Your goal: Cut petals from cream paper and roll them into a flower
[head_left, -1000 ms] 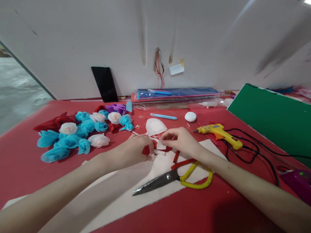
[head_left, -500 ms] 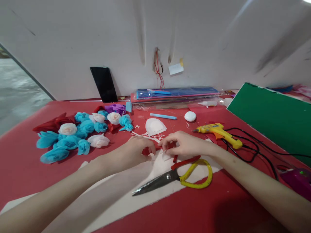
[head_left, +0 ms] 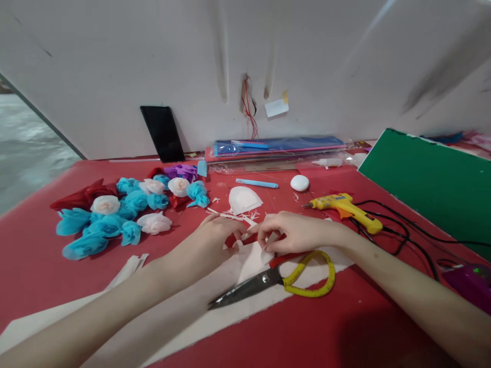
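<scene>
My left hand (head_left: pixel 215 236) and my right hand (head_left: pixel 292 231) meet over the middle of the red table (head_left: pixel 46 266), fingertips pinched together around a small piece of pale pink and red paper (head_left: pixel 251 251). The piece is mostly hidden by the fingers. Just in front of the hands lie scissors (head_left: pixel 276 280) with one yellow and one red handle, resting on a long pale paper sheet (head_left: pixel 180 317). A white dome-shaped paper piece (head_left: pixel 242 199) and thin paper scraps lie just beyond the hands.
A heap of blue, white, red and purple paper flowers (head_left: pixel 123 214) lies at left. A yellow glue gun (head_left: pixel 345 208) with black cable sits at right, beside a green board (head_left: pixel 429 184). At the back: a black phone (head_left: pixel 163 133), paper packs (head_left: pixel 276 148), blue pen (head_left: pixel 256 183), white oval (head_left: pixel 299 182).
Both hands have slid slightly toward me and lower onto the pale sheet, still pinching the small paper piece. The scissors and the other items have not moved.
</scene>
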Available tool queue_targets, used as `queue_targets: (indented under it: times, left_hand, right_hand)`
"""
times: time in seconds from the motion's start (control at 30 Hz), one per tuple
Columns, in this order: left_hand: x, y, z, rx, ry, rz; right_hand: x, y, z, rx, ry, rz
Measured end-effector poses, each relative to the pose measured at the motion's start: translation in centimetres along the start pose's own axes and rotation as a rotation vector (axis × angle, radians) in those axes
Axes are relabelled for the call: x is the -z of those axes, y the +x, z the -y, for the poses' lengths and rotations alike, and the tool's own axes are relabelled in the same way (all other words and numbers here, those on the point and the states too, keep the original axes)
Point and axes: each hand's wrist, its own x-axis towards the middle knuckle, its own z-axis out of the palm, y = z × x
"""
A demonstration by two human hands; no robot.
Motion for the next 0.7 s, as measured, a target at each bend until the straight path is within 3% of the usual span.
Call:
queue_targets:
  times: [0.3,0.5,0.7]
  left_hand:
    - [-0.24,0.25,0.67,0.013,-0.078,0.072]
    - [0.41,0.02,0.17,0.028,-0.069,0.059]
    - [0.28,0.03,0.41,0.050,-0.064,0.046]
  right_hand:
    - [0.01,0.61,-0.57,-0.089,0.164,-0.156]
    - [0.01,0.56,-0.41,-0.117,0.296,-0.001]
    - [-0.21,0.65,-0.64,-0.097,0.289,0.008]
